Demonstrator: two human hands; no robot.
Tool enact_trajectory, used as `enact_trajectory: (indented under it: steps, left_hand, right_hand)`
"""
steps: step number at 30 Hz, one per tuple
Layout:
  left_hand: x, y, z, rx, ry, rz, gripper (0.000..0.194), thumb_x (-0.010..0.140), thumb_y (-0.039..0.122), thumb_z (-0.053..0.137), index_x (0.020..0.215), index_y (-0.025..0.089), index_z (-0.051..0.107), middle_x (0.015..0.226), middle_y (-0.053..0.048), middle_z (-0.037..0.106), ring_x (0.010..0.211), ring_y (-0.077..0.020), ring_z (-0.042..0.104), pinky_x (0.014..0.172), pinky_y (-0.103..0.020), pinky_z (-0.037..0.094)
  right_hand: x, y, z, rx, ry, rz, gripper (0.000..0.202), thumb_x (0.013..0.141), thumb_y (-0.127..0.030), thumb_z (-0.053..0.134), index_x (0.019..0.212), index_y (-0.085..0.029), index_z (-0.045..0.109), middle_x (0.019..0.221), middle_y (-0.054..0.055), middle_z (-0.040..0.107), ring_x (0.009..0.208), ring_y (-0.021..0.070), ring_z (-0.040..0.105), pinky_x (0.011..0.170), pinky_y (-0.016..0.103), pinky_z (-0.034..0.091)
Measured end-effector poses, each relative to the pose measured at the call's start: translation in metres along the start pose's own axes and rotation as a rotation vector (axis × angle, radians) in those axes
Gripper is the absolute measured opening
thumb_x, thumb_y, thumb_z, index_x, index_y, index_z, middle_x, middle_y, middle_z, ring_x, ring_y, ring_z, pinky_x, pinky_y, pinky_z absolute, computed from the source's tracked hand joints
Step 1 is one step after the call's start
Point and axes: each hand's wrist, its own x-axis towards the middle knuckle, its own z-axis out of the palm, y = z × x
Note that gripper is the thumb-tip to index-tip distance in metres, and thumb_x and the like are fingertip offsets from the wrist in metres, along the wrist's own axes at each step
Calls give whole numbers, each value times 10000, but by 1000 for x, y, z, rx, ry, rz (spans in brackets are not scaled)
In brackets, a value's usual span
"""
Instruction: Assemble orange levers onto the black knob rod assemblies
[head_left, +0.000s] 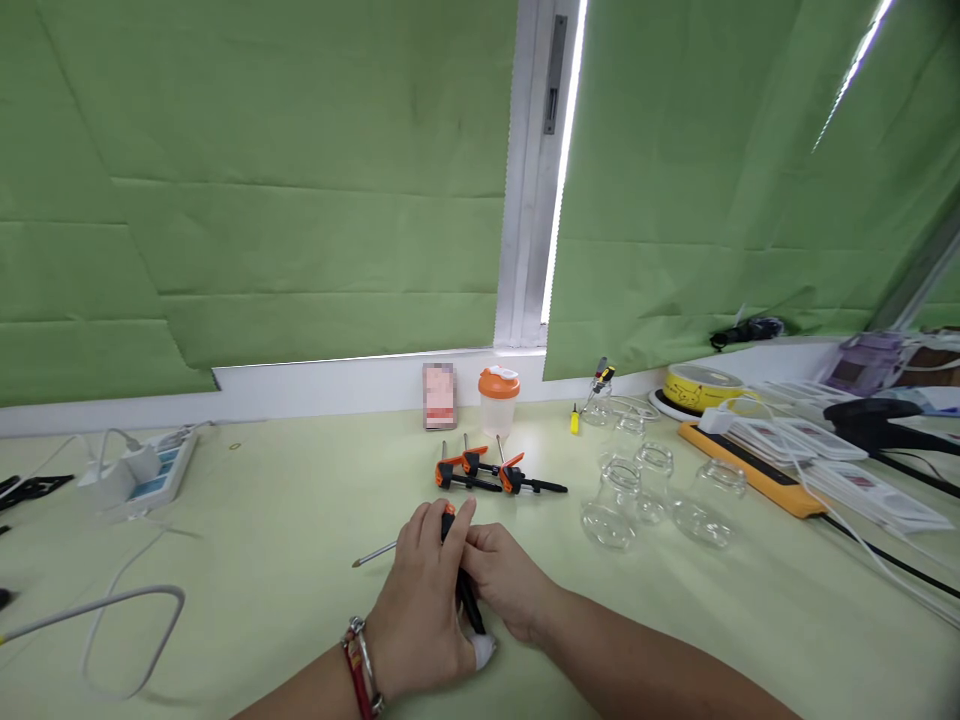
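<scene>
My left hand (427, 610), with a bracelet and a red band at its wrist and a white wrap on the thumb, is closed round a black and orange clamp (469, 602). My right hand (506, 580) pinches the same clamp from the right side. Its metal bar (375, 553) sticks out to the left past my left fingers. Much of the clamp is hidden by my hands. Just beyond them several similar orange and black clamps (466, 480) lie together on the table.
An orange-lidded cup (499, 405) and a pink card-like item (439, 397) stand by the wall. Several glass jars (611, 515) are on the right, near an orange power strip (750, 470). A white power strip (161, 472) and cables lie left on the pale green table (262, 560).
</scene>
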Motion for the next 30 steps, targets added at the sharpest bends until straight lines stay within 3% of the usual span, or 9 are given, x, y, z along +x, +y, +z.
enact_trajectory:
  steps: [13, 24, 30]
  left_hand:
    - [-2, 2, 3, 68, -19, -33, 1107, 518, 349, 670, 1475, 194, 136, 1407, -196, 286, 1306, -451, 217, 1027, -616, 256]
    - [1, 5, -3, 86, -66, -46, 1062, 506, 288, 641, 1465, 190, 194, 1387, -191, 314, 1291, -437, 242, 1027, -598, 261]
    - [0, 7, -5, 105, -84, -42, 1063, 508, 267, 635, 1466, 204, 180, 1393, -176, 313, 1303, -417, 236, 1041, -583, 255]
  right_hand:
    - [3, 4, 1, 27, 21, -9, 287, 744, -417, 628, 720, -131, 638, 474, -33, 472, 408, 88, 409, 415, 226, 327]
    - [4, -1, -6, 17, -78, 37, 263, 713, -385, 662, 791, -133, 657, 485, -36, 492, 443, 97, 434, 435, 223, 341]
    - [4, 0, -3, 50, -28, 19, 220, 695, -328, 665, 763, -118, 656, 466, -49, 473, 423, 74, 404, 429, 206, 301]
